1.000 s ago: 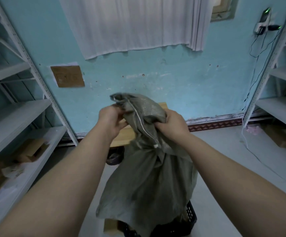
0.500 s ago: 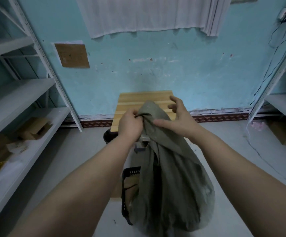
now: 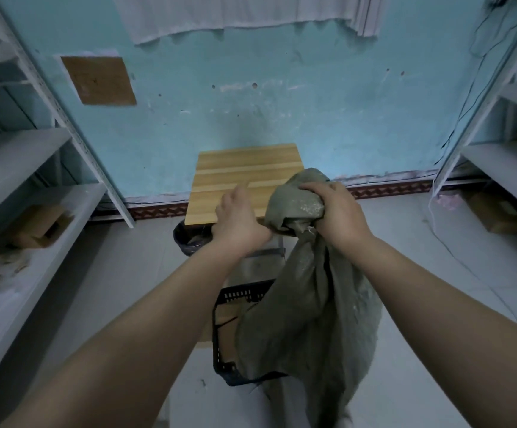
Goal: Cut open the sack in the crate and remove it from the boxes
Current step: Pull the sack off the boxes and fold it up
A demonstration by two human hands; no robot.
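Observation:
A grey-green woven sack [image 3: 309, 310] hangs limp in front of me, its lower part draped over the right side of a black plastic crate [image 3: 223, 335] on the floor. My right hand [image 3: 334, 211] grips the bunched top of the sack. Just left of that bunch, my left hand [image 3: 238, 217] is curled at the sack's edge; whether it holds the cloth is hidden. Brown cardboard boxes [image 3: 228, 316] show inside the crate, mostly covered by the sack.
A small wooden table [image 3: 238, 177] stands against the blue wall behind the hands, with a black-lined bin [image 3: 189, 239] under its front edge. Grey metal shelves [image 3: 34, 193] line the left, more shelves [image 3: 504, 162] the right. Cardboard boxes [image 3: 39, 227] lie on the left shelf.
The sack's bunched top has shifted to the right and my right hand has closed round it. The left hand now sits beside the bunch. The view has tilted down.

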